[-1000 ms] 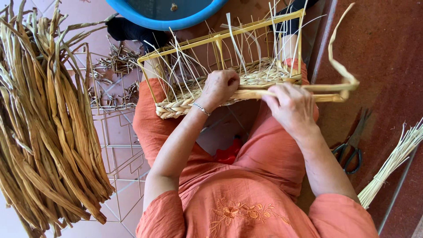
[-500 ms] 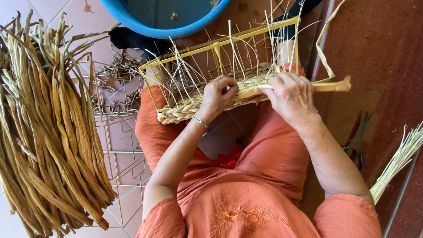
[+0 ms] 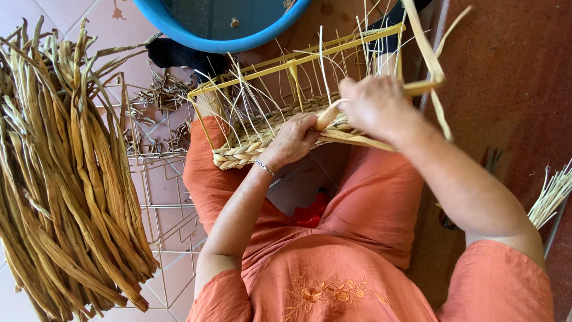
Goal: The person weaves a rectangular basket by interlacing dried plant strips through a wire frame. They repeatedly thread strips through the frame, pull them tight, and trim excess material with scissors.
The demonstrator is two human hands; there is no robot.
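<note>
Dried, tan plant strips — a big sheaf of dried leaves [image 3: 65, 179] — fill the left side of the frame, laid within reach of the lap so fresh strands can be drawn as needed. Top centre, the rim of a blue plastic tub [image 3: 238, 43] curves in; what sits in it I cannot tell. Centre frame, propped across the orange-clad knees, a yellow wire basket frame [image 3: 286, 62] carries a half-woven straw basket [image 3: 250, 146], tilted toward the weaver so the working edge faces up, thin straw stakes bristling out of it. Under the sheaf at lower left lies a bare wire frame [image 3: 170, 229] on the tiles. At the right edge, a small straw bundle [image 3: 551, 197] pokes in, with dark scissors [image 3: 491, 161] partly hidden behind the forearm.

Now the hands: left hand [image 3: 292, 140], fingers curled, pressing down on the plaited rim to hold the weave tight. Right hand [image 3: 375, 104] — closed around a flat straw strand [image 3: 438, 77], pulling it up and across; the loose end arcs out toward upper right.
</note>
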